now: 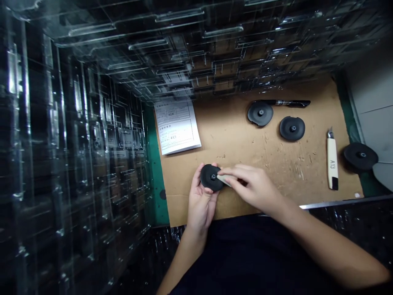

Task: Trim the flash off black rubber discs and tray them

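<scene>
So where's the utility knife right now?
In the head view, the utility knife lies on the cardboard toward the right, between a black disc and another black disc.

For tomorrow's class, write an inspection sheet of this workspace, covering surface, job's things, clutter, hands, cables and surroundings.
Surface: brown cardboard sheet over a green mat.
Job's things: black disc held up; three more black discs lying flat.
Clutter: printed form, cream utility knife, black marker.
Hands: left hand cradles the disc; right hand presses a pale strip against it.
Cables: nothing seen.
Surroundings: stacked clear plastic trays left and ahead.
</scene>
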Available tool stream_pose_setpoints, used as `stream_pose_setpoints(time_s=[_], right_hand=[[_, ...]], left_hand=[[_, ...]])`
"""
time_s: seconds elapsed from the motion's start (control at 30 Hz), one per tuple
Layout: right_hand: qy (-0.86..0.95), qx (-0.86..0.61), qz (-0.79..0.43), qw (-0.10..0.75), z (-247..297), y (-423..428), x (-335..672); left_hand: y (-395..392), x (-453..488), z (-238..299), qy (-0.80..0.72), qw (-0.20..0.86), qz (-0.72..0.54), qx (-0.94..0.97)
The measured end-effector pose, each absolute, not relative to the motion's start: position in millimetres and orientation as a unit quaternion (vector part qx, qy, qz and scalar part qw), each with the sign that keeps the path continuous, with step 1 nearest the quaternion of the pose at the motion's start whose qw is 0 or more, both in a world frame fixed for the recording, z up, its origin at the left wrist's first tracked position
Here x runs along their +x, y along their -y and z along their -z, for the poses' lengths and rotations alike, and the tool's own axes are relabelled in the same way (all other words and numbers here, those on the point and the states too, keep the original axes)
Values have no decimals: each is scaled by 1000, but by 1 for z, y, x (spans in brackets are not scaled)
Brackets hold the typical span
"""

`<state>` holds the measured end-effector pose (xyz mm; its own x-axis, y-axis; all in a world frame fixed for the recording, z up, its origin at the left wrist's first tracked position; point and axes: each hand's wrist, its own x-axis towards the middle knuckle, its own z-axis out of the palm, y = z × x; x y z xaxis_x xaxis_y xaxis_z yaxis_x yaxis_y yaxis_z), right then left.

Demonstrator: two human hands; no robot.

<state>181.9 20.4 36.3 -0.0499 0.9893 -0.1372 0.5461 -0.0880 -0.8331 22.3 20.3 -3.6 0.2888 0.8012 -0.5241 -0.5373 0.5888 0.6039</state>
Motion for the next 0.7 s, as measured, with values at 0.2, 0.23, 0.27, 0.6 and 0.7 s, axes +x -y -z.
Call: stream_pose_setpoints(time_s=[0.2,0.23,0.27,0.6,0.7], right_hand=[[587,-634,-357,355,-44,-30,171],[594,-621,-363,360,-42,-31,167],[597,-613,-375,356,-40,-29,164],[497,-714,-371,325,-57,4,200],[567,-652,-310,398,-72,0,170]], left_hand=[[-19,23,5,-427,773,-441,160],[-19,22,5,-427,774,-440,158],[-19,22,4,-424,778,-436,156],[-17,24,-9,-400,812,-399,148],[-11,21,-21,-417,813,-373,163]])
